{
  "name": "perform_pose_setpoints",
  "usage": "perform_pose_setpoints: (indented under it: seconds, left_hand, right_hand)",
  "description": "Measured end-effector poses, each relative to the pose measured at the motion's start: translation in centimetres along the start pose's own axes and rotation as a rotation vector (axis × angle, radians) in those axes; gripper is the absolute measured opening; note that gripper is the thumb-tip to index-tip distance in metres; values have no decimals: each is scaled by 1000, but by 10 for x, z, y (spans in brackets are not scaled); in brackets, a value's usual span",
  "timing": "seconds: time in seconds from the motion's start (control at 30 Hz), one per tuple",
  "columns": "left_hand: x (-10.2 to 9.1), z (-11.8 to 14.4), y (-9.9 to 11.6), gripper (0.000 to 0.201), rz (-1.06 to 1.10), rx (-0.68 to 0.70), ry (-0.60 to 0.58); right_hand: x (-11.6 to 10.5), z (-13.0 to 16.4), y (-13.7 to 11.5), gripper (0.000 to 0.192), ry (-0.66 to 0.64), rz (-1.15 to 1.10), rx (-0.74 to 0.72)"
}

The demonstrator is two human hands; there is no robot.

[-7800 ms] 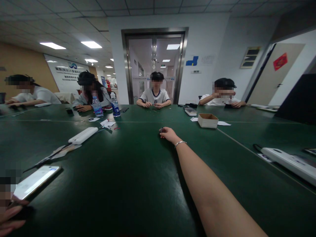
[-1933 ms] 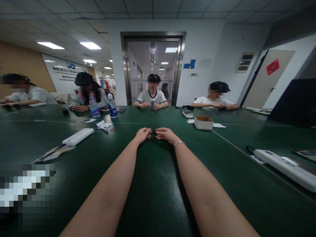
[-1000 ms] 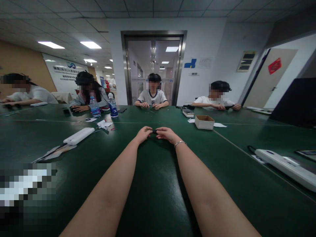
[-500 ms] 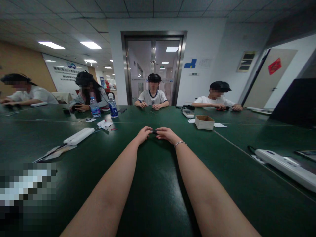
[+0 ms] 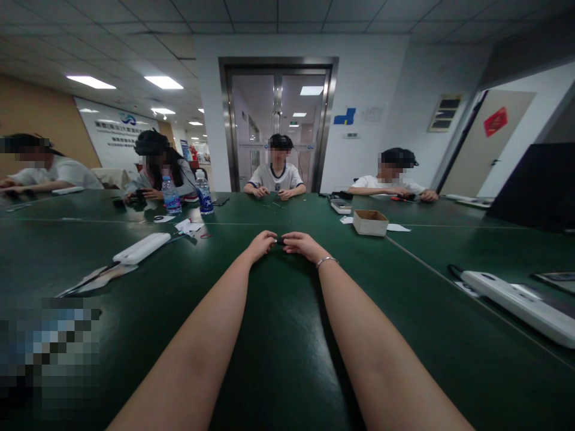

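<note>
Both hands pinching one tiny dark object

Left hand (image 5: 260, 245) and right hand (image 5: 302, 244), fingers curled shut, grip a small black object (image 5: 280, 241) over the glossy dark-green table (image 5: 278, 353), near the square cardboard box (image 5: 370, 222).

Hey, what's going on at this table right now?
A person stretches both arms over a green table. Their left hand and right hand meet around a small dark object, too small to identify. Four other people sit along the far side, hands on the table. A cardboard box sits to the right.
</note>
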State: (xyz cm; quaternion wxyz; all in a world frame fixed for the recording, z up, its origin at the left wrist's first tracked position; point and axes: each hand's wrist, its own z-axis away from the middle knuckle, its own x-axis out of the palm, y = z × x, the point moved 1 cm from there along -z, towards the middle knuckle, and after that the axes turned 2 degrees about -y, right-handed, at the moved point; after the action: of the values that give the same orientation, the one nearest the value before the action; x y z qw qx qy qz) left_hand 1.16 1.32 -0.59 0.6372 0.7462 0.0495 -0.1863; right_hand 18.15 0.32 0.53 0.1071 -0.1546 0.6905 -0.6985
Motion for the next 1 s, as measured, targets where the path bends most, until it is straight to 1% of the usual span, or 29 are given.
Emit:
perform_pose_setpoints:
  seconds: [0.13,0.27,0.37,0.43,0.53,0.67,0.77,0.9,1.0]
  left_hand:
    - [0,1,1,33,8,6,-25]
    - [-1,-1,-2,26,1,10,-28]
    - [-1,-2,-4,29,21,25,-35]
    - [-1,-2,-3,27,8,38,-30]
    - [-1,0,-1,26,-5,10,-6]
    - [-1,0,0,32,-20,26,-35]
    - [-2,-1,-1,29,-39,24,-35]
    - [-2,-1,-2,31,-31,47,-49]
    - [-1,0,-2,27,-50,46,-28]
  right_hand:
    - [0,-1,0,19,1,-2,-1]
    - [0,0,0,18,3,1,4]
    - [1,1,-1,19,0,3,2]
    - [1,1,-1,19,0,1,1]
    - [1,2,-2,19,0,-10,3]
    - [1,2,-2,18,-7,-13,4]
    - [1,1,-2,18,-5,-10,4]
    - [1,1,-1,19,-7,-7,2]
    - [1,1,-1,19,-12,3,-2]
